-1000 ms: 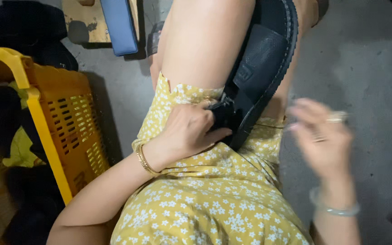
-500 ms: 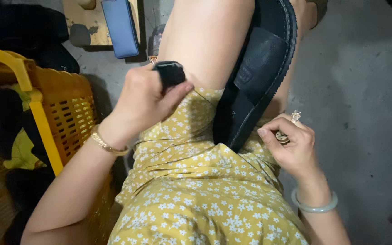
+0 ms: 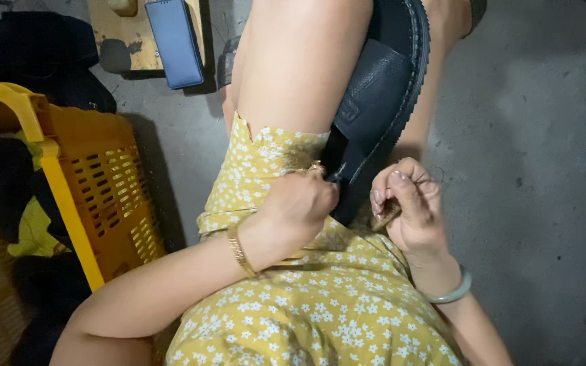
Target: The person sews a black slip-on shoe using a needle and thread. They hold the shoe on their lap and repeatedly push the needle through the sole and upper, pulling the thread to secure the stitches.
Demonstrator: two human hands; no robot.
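The person is sitting with one leg crossed over the other, and a black slip-on sandal [image 3: 381, 102] is resting sole-side against the lap of a yellow floral dress [image 3: 320, 305]. The left hand [image 3: 300, 207] is closing around a small black piece at the sandal's lower edge; what that piece is cannot be told. The right hand [image 3: 408, 207] is pinching a thin dark thread with curled fingers, and a small brownish item is showing beneath the fingers, too small to identify.

Risks, as judged from this view:
- The sandal is lying on a sloping thigh with only the left hand steadying it; a loosened grip is likely to let it slide toward the floor.
- The thread is fine and hard to see against the dim ground; it could slip from the fingertips or tangle.
- If a needle is in play, which cannot be confirmed, bare skin is lying close beside the work.

Surroundings: a grey concrete floor [image 3: 530, 135] is lying below, stained in places. A yellow plastic basket [image 3: 96, 196] holding dark and green cloth is standing at the person's left. A blue phone [image 3: 174, 41] is lying on a low wooden board [image 3: 113, 34] near the upper edge. Lighting is looking poor.
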